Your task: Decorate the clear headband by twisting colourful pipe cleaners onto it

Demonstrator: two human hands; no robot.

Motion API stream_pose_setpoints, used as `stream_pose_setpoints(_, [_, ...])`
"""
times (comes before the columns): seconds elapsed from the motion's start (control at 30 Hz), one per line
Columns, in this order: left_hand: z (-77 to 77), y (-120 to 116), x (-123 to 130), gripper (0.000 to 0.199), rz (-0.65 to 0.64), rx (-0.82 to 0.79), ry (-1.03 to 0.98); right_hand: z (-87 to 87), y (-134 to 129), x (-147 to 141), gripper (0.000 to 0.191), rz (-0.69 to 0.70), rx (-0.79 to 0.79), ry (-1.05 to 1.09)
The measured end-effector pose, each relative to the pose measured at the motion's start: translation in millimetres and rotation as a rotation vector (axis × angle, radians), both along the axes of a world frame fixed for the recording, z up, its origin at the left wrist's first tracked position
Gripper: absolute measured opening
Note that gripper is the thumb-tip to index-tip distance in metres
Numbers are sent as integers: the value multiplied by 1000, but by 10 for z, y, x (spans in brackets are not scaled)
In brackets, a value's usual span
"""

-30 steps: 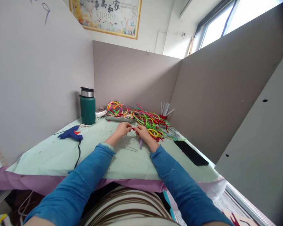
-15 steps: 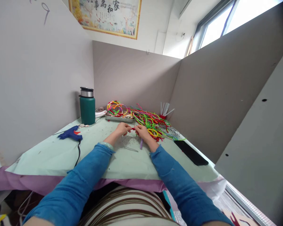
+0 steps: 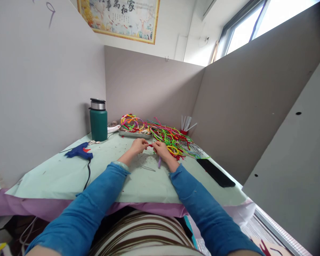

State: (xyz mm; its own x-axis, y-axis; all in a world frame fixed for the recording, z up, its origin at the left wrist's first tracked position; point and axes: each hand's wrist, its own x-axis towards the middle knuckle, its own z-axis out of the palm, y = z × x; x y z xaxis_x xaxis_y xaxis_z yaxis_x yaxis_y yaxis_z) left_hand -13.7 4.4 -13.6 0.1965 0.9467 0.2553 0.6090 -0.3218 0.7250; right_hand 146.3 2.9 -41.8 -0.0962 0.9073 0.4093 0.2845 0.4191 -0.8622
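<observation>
The left hand (image 3: 139,145) and right hand (image 3: 160,149) are pinching a small, narrow red piece (image 3: 150,145) above the pale green-covered table (image 3: 53,177).

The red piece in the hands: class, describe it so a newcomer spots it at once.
On the pale green table, find the left hand and right hand near the middle. The red piece bridges the gap between them. Unlike the red stems piled to their right, it is held.
</observation>
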Motion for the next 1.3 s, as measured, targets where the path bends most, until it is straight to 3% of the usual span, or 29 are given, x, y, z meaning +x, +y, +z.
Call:
stream_pose_setpoints(0.23, [-29, 37, 10, 18, 41, 233, 166, -23, 37, 6, 32, -8, -4, -4])
stream_pose_setpoints(1.3, [3, 50, 2, 17, 47, 189, 163, -18, 33, 12, 32, -5, -3, -28])
